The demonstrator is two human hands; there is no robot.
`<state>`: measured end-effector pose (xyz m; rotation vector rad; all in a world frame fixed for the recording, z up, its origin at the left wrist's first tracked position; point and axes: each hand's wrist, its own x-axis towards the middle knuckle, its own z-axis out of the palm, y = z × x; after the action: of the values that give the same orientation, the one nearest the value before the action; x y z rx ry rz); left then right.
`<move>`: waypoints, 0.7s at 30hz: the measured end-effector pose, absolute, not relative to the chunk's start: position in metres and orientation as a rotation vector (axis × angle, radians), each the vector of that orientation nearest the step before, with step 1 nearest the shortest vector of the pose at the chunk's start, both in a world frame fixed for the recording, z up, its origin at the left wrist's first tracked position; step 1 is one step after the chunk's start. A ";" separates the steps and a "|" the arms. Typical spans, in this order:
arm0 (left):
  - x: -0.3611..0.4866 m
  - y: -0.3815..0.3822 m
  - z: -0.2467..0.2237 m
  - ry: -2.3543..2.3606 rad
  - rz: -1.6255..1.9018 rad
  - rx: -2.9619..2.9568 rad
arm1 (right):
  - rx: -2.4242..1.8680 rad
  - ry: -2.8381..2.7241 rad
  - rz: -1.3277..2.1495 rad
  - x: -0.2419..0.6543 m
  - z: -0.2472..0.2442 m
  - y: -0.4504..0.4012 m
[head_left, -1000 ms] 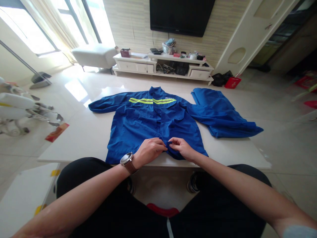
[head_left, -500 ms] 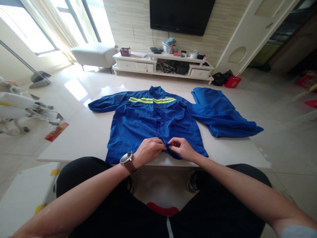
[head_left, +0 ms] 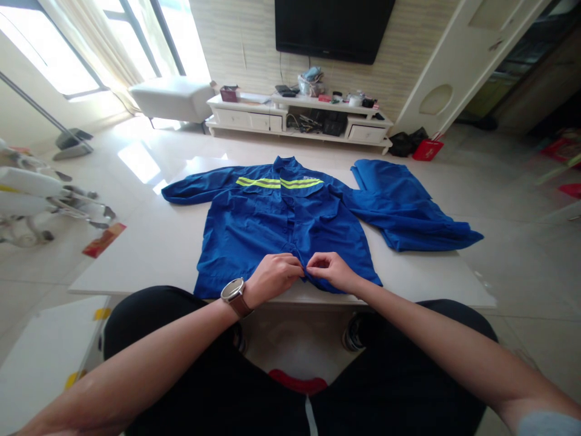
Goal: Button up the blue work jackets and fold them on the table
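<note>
A blue work jacket [head_left: 245,236] with a yellow-and-grey reflective stripe across its chest lies front up, collar away from me. My left hand [head_left: 278,274], with a watch [head_left: 233,289] on the wrist, pinches the front edge of the jacket near the bottom hem. Close beside it, my right hand [head_left: 333,272] has thumb and forefinger closed on the other front edge. Both sets of fingertips nearly meet at the front opening; what small part lies between them is hidden. One sleeve stretches left, the other lies over folded blue cloth [head_left: 394,175] at the right.
The jacket lies on a white table [head_left: 149,260] in front of my knees. Beyond stand a white TV cabinet [head_left: 247,121] and a grey bench [head_left: 175,100]. A red box [head_left: 426,150] is on the floor at the right, a dustpan [head_left: 72,142] at the left.
My right fingertips have shifted slightly at the front edge, and the bit of blue cloth that stuck up between the hands no longer shows. The jacket's position is unchanged.
</note>
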<state>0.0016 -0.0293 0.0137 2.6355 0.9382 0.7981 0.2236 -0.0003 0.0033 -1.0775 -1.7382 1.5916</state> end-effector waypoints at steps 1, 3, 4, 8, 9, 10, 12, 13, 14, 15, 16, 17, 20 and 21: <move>0.002 -0.030 0.013 0.936 0.783 2.642 | -1.085 -1.728 1.627 0.223 0.003 -0.001; 0.002 -0.030 0.013 0.935 0.766 2.645 | -1.096 -1.702 1.698 0.223 0.002 -0.001; 0.003 -0.031 0.013 0.945 0.772 2.644 | -1.094 -1.691 1.718 0.223 0.002 -0.002; 0.005 -0.031 0.014 1.069 0.824 2.583 | -1.064 -1.657 1.737 0.222 0.003 -0.004; 0.005 -0.031 0.015 1.080 0.808 2.574 | -1.058 -1.649 1.741 0.221 0.004 -0.004; 0.005 -0.031 0.015 1.078 0.780 2.578 | -1.054 -1.645 1.743 0.221 0.004 -0.005; 0.004 -0.030 0.016 1.055 0.719 2.618 | -1.054 -1.655 1.737 0.221 0.005 -0.005; 0.004 -0.029 0.016 1.052 0.700 2.639 | -1.058 -1.665 1.732 0.221 0.005 -0.006; 0.003 -0.029 0.016 1.052 0.694 2.653 | -1.063 -1.676 1.730 0.221 0.006 -0.006; 0.003 -0.029 0.016 1.050 0.697 2.659 | -1.069 -1.685 1.733 0.221 0.006 -0.006; 0.003 -0.029 0.017 1.044 0.707 2.659 | -1.074 -1.689 1.739 0.221 0.006 -0.005; 0.003 -0.029 0.017 1.034 0.719 2.656 | -1.077 -1.690 1.746 0.221 0.006 -0.005; 0.004 -0.029 0.018 1.002 0.750 2.646 | -1.073 -1.685 1.757 0.221 0.005 -0.004; 0.004 -0.029 0.018 0.993 0.757 2.645 | -1.069 -1.683 1.756 0.221 0.005 -0.004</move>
<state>0.0037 -0.0295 0.0185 2.6455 0.9932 0.7570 0.2211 -0.0037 0.0054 -1.0694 -1.6828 1.7561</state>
